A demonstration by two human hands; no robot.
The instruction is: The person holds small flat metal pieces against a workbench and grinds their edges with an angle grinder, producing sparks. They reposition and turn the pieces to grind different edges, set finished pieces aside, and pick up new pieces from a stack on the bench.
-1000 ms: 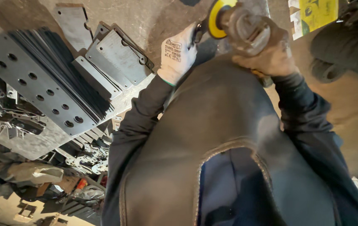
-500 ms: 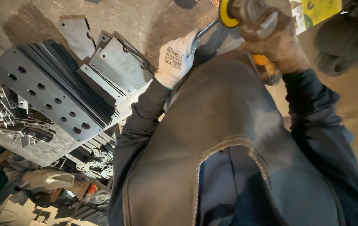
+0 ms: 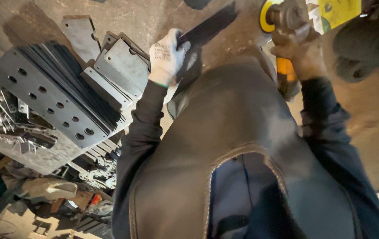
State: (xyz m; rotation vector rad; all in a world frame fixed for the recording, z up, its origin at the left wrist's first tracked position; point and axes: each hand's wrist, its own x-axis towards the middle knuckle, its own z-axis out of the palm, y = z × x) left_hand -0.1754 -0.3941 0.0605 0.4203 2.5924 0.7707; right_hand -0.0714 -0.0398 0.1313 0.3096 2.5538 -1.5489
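Left hand (image 3: 166, 55), white-gloved, grip closed around a dark flat bar (image 3: 207, 27) slanting up toward the top edge. Right hand (image 3: 302, 55), bare, grip wrapped on a grinder (image 3: 282, 17) with a yellow guard, just right of the bar. Little open floor (image 3: 154, 17) between the two. Left of the glove, stacked grey plates (image 3: 123, 66) and a drilled plate (image 3: 47, 95). Dusty concrete beneath; dark apron (image 3: 225, 132) filling the foreground.

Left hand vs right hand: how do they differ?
The left hand wears a white knit glove and grips a dark flat metal strip. The right hand is bare and holds the angle grinder. Both are raised ahead of the leather apron.
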